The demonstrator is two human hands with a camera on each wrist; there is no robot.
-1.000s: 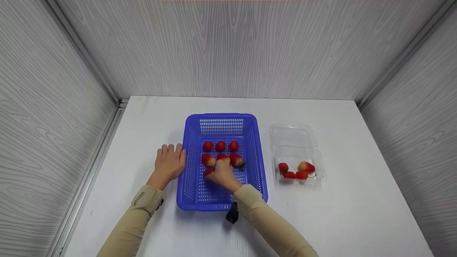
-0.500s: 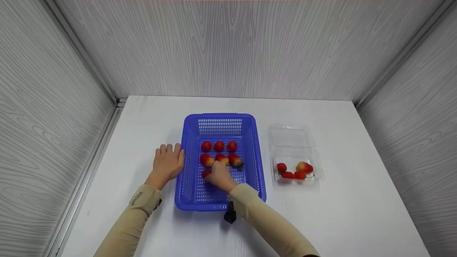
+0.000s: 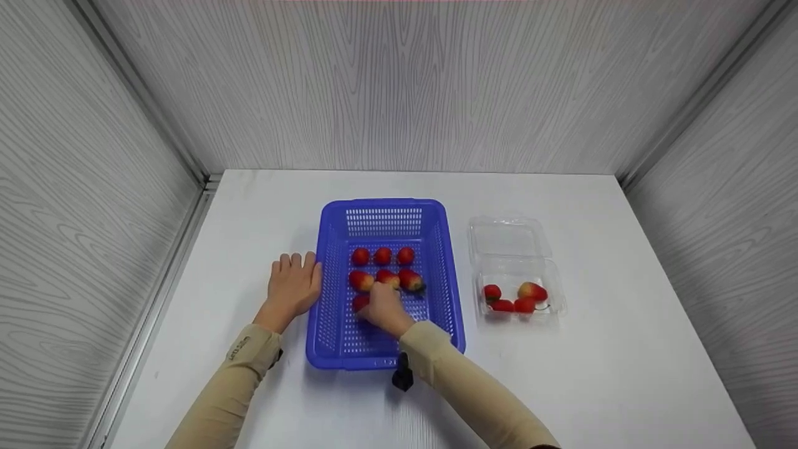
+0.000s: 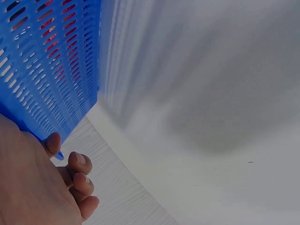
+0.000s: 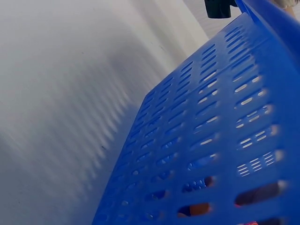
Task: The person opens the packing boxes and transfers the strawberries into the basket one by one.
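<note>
Inside the blue slotted plastic basket (image 3: 384,284), right hand (image 3: 383,307) covers a red strawberry (image 3: 360,303), grip unclear; left hand (image 3: 293,288) lies spread flat on the white table (image 3: 623,349); sleeve print unreadable.

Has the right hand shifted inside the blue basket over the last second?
Yes, slightly: the right hand drew back from the middle strawberry row, toward the blue basket's near-left.

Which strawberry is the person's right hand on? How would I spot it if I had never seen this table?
Start at the blue basket in the middle of the white table. Two rows of three strawberries lie inside it; nearer the person, the right hand reaches in. The strawberry peeking out at its left side is the one: it alone starts a third row, half hidden by fingers.
</note>
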